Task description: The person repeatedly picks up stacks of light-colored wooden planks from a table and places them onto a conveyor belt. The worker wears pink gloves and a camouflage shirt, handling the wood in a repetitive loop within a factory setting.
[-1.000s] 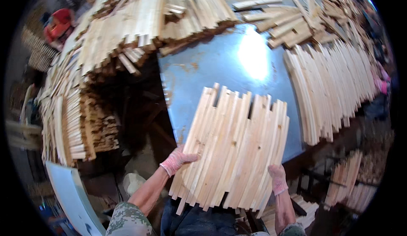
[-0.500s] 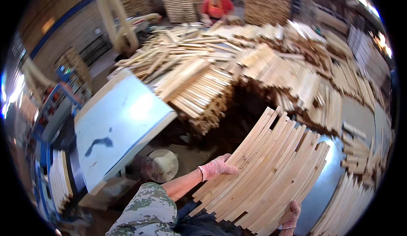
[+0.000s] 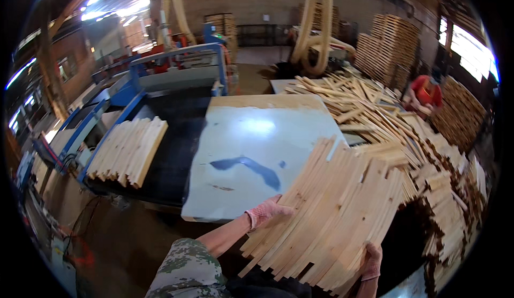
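Observation:
Between my two gloved hands I carry a broad row of thin wooden strips point(image 3: 332, 212), pressed side by side, with uneven ends. My left hand point(image 3: 269, 211) grips the left edge, its thumb on top and the other fingers hidden underneath. At the lower right edge my right hand point(image 3: 371, 261) is wrapped round the outermost strip. The row's far end overlaps the right side of a pale, shiny tabletop point(image 3: 257, 153) that has a dark stain. Whether the strips touch that surface I cannot tell.
Left of the tabletop, a similar row of wooden strips point(image 3: 128, 151) lies on a black conveyor belt point(image 3: 176, 137) with a blue frame point(image 3: 179, 49). Loose sticks point(image 3: 353, 100) are heaped beyond. A person in red point(image 3: 425, 92) works at the far right near stacked wood point(image 3: 460, 113).
My view has swung left, bringing the conveyor and its strips into full sight. The held row has come round with me to the tabletop's right side, both hands keeping their grip.

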### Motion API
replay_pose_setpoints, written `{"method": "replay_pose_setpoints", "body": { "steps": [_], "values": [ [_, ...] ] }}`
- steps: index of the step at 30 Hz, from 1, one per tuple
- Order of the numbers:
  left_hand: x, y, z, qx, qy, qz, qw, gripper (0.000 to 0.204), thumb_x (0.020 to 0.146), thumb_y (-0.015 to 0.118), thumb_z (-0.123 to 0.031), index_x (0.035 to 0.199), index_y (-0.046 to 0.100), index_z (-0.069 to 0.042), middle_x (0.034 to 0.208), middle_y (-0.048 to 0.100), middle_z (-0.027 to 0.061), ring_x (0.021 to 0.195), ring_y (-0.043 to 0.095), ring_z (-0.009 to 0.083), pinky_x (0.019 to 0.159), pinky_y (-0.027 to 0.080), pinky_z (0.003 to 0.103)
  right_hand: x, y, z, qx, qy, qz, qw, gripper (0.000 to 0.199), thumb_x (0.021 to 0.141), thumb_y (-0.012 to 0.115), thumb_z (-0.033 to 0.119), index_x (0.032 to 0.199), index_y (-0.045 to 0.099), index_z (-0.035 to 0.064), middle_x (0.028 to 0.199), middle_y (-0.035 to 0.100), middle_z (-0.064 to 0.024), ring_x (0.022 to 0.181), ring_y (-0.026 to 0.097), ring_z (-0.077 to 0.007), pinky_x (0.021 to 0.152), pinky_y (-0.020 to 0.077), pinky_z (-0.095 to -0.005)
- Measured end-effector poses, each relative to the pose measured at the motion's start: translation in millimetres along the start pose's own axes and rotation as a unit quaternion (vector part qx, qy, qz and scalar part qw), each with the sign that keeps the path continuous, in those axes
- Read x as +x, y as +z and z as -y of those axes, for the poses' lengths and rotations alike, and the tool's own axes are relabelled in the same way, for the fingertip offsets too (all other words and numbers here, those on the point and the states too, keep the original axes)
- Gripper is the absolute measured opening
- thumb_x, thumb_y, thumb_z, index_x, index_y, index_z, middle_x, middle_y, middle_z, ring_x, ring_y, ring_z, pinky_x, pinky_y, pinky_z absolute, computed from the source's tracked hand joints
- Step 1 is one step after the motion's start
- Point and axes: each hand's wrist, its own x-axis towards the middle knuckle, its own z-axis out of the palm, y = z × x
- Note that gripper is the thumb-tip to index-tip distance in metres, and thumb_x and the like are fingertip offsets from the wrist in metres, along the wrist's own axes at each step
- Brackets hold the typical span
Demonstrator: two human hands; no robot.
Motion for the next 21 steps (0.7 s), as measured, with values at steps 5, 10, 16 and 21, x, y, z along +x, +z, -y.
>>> {"method": "replay_pose_setpoints", "body": {
  "steps": [5, 10, 16, 21],
  "values": [
    [-39.5, -140.1, 22.2, -0.069, 0.005, -0.121, 0.990, 0.096, 0.080, 0.099, -0.031, 0.156, 0.048, -0.002, 0.136, 0.070, 0.0148, 0.119, 0.071, 0.0264, 0.098, 0.062, 0.044, 127.3, 86.7, -68.1, -0.059, 0.075, 0.133, 0.986, 0.040, 0.090, 0.067, 0.002, 0.129, 0.061, -0.0073, 0.081, 0.067, -0.0092, 0.060, 0.064, -0.0182, 0.055, 0.0544, -0.0312],
    [-71.5, -227.4, 38.5, -0.075, -0.030, -0.248, 0.966, 0.100, 0.082, 0.098, -0.032, 0.158, 0.043, 0.003, 0.138, 0.069, 0.0180, 0.118, 0.071, 0.0266, 0.097, 0.061, 0.042, 170.8, 239.0, -95.8, -0.104, 0.172, 0.135, 0.970, 0.046, 0.087, 0.068, -0.002, 0.132, 0.059, -0.0101, 0.102, 0.072, -0.0161, 0.085, 0.074, -0.0270, 0.080, 0.0645, -0.0413],
    [-70.2, -277.8, -7.5, 0.014, -0.031, -0.323, 0.946, 0.105, 0.085, 0.095, -0.035, 0.163, 0.037, 0.004, 0.142, 0.068, 0.0173, 0.125, 0.068, 0.0262, 0.104, 0.057, 0.041, 220.9, 310.3, -124.4, -0.083, 0.225, 0.184, 0.953, 0.043, 0.090, 0.073, -0.002, 0.130, 0.059, -0.0097, 0.104, 0.072, -0.0168, 0.087, 0.075, -0.0291, 0.081, 0.0659, -0.0440],
    [-49.8, -308.3, -117.9, 0.505, -0.243, -0.273, 0.782, 0.107, 0.091, 0.071, -0.069, 0.168, 0.036, -0.004, 0.152, 0.062, 0.0262, 0.140, 0.060, 0.0379, 0.116, 0.049, 0.045, 272.5, 358.8, -162.6, -0.081, 0.216, 0.186, 0.955, 0.049, 0.087, 0.079, 0.001, 0.130, 0.059, -0.0091, 0.108, 0.072, -0.0162, 0.092, 0.075, -0.0278, 0.088, 0.0644, -0.0434]
  ]
}}
